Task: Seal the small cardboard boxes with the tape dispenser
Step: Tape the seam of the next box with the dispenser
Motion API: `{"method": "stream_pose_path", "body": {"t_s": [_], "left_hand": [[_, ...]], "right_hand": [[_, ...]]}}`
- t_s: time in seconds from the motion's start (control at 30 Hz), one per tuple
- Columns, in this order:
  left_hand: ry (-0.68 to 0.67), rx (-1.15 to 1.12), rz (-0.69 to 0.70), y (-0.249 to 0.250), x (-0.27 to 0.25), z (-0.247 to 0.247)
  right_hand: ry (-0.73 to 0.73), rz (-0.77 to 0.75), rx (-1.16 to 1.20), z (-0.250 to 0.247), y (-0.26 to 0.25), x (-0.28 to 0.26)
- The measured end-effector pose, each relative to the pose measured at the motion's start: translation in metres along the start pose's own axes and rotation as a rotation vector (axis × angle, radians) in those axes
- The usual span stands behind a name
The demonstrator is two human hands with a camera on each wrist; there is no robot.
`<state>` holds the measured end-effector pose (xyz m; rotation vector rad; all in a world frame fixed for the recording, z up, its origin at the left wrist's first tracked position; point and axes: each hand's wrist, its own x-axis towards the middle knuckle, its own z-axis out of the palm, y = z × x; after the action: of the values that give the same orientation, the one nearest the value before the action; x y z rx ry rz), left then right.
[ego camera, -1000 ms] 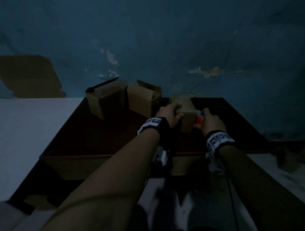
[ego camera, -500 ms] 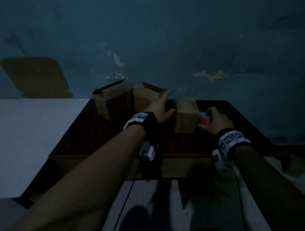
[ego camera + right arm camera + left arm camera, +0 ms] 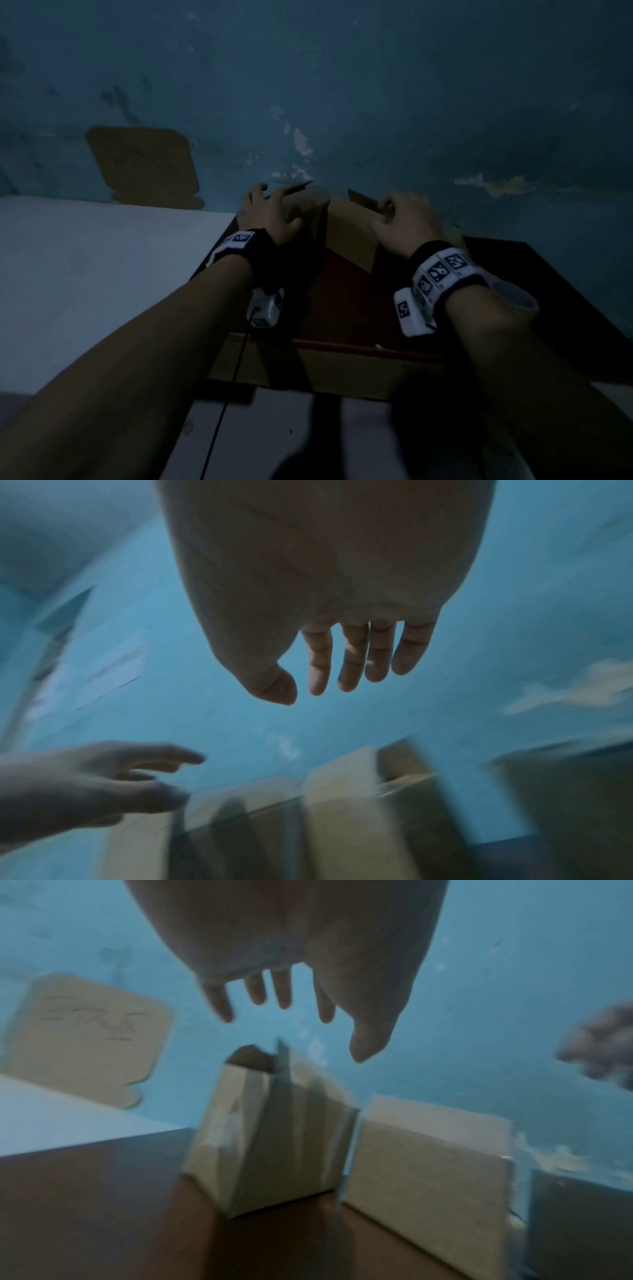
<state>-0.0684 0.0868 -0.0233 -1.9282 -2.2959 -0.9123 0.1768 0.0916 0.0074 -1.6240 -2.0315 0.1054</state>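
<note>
Boxes: two small brown cardboard boxes stand side by side at the far edge of your dark reddish-brown wooden table (image 3: 346,308), against the wall; the left box (image 3: 274,1139) has a flap standing up at its top, and the right box (image 3: 428,1164) sits just beside it.
Tape: near your right wrist a roll of clear tape (image 3: 517,301) shows past the wristband (blurred, so you cannot tell what it rests on).
Left hand: your left hand (image 3: 270,216) is spread above the left box, fingers (image 3: 284,991) straight and apart, holding nothing; the wrist view shows a gap between the fingertips and the raised flap.
Right hand: your right hand (image 3: 404,226) is over the right box with fingers (image 3: 352,658) straight and close together, thumb out, gripping nothing; whether it touches the box flap you cannot tell from the blur.
Third box: a further box face (image 3: 578,1223) stands right of the pair, in shadow.
Wall: the blue-painted wall (image 3: 411,102) behind has peeling patches, and a flat tan cardboard piece (image 3: 144,164) leans against it, well off to the left.
</note>
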Motion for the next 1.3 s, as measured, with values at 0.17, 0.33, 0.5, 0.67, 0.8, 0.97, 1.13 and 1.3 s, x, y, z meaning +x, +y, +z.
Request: {"method": "stream_pose_path", "body": {"t_s": [0.17,0.33,0.5,0.67,0.8,0.97,1.13,1.3], "left_hand": [[-0.116,0.004,-0.054,-0.034,0.012,0.017],[-0.111,-0.05,-0.021,-0.058,0.02,0.03],[-0.079,-0.086,-0.024,-0.065,0.025,0.043],[-0.114,-0.165,0.026,-0.062,0.027,0.029],[-0.159,-0.127,0.06,-0.06,0.002,0.011],[-0.264,-0.066,0.167,-0.061,-0.037,-0.019],[-0.42,0.022,0.25,-0.043,-0.058,-0.039],[-0.437,-0.024,0.197,-0.014,-0.069,-0.038]], "right_hand": [[-0.095,-0.04,-0.009,0.044,-0.048,0.02],[-0.126,-0.067,0.033,0.083,-0.065,0.032],[-0.162,-0.063,0.022,0.106,-0.065,0.032],[-0.17,-0.061,0.036,0.111,-0.059,0.031],[-0.159,-0.056,0.102,0.101,-0.053,0.023],[-0.126,-0.039,0.137,0.077,-0.04,0.003],[-0.06,-0.041,0.165,0.05,-0.024,-0.025],[-0.155,-0.033,0.241,0.037,-0.001,-0.051]]}}
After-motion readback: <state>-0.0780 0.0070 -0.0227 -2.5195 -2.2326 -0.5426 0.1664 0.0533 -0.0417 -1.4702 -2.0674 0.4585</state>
